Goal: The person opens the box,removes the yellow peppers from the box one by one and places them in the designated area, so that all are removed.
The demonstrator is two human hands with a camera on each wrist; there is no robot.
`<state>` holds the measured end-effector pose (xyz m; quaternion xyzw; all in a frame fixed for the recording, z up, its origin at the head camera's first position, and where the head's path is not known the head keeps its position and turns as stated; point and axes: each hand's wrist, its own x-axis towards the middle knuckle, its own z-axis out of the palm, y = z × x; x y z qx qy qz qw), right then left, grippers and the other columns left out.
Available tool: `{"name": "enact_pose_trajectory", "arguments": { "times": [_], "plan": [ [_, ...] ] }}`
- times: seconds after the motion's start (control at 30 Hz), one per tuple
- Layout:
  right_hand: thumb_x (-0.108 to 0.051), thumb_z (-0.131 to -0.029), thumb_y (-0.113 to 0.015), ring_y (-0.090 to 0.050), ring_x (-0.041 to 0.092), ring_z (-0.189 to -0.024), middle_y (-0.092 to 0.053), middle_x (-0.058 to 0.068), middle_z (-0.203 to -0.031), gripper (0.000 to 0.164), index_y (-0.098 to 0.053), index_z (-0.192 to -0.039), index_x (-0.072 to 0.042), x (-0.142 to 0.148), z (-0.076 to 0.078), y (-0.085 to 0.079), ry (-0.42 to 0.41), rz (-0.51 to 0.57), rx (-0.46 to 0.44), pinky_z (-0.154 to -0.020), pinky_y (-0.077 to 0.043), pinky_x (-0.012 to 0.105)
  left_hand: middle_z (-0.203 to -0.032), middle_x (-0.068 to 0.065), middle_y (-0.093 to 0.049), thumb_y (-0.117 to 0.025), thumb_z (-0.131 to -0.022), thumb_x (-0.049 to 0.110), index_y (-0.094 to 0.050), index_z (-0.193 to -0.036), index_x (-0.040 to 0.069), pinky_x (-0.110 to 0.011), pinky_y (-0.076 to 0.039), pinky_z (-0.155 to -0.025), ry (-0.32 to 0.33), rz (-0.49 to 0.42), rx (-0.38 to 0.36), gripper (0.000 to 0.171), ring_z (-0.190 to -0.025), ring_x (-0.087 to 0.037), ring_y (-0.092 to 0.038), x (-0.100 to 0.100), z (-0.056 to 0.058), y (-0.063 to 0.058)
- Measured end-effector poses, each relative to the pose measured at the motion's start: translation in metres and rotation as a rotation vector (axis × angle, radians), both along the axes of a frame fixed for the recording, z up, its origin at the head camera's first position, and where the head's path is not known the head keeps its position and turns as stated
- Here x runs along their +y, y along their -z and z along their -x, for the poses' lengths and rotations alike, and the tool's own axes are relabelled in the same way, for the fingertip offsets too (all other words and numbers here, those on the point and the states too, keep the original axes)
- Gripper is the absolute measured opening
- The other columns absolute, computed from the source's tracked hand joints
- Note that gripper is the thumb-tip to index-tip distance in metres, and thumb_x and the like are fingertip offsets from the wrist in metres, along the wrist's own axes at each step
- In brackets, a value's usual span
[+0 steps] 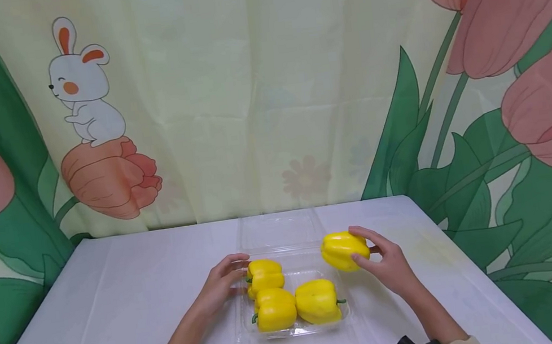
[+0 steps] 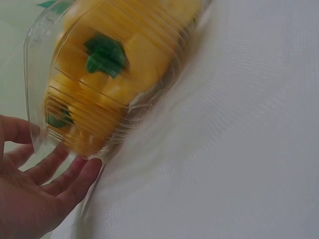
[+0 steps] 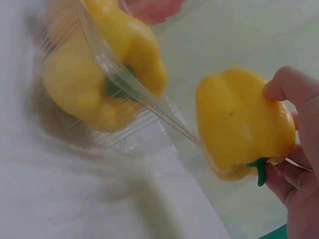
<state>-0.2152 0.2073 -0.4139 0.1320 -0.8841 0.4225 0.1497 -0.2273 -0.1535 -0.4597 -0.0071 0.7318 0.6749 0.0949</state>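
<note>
My right hand (image 1: 386, 264) holds a yellow bell pepper (image 1: 344, 251) above the right rear side of a clear plastic container (image 1: 294, 333). Thumb and fingers grip the pepper at its stem end, and its green stem shows in the right wrist view. Three more yellow peppers sit inside the container: one at rear left (image 1: 265, 275), one at front left (image 1: 275, 309) and one at front right (image 1: 317, 302). My left hand (image 1: 222, 285) touches the container's left side, its spread fingers (image 2: 75, 181) resting against the ribbed wall with nothing pinched.
The container's clear lid (image 1: 280, 231) lies folded back toward the rear of the table. A white cloth (image 1: 156, 288) covers the tabletop. Behind it hangs a curtain (image 1: 206, 100) printed with tulips and a rabbit.
</note>
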Motion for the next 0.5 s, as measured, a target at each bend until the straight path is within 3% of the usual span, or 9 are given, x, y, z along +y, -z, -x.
{"name": "enact_pose_trajectory", "arguments": {
  "times": [0.5],
  "plan": [
    [-0.013, -0.087, -0.070, -0.043, -0.010, -0.114, -0.056, 0.008, -0.140, 0.049, -0.056, -0.134, -0.014, 0.0058, 0.0023, 0.0016, 0.009, -0.007, 0.015, -0.084, -0.048, 0.010, -0.129, -0.007, -0.061, -0.054, -0.095, 0.016, -0.055, -0.129, 0.012, -0.037, -0.058, -0.084, 0.006, 0.005, 0.005, 0.034, -0.104, -0.021, -0.059, 0.0006, 0.0002, 0.0011]
  ]
}}
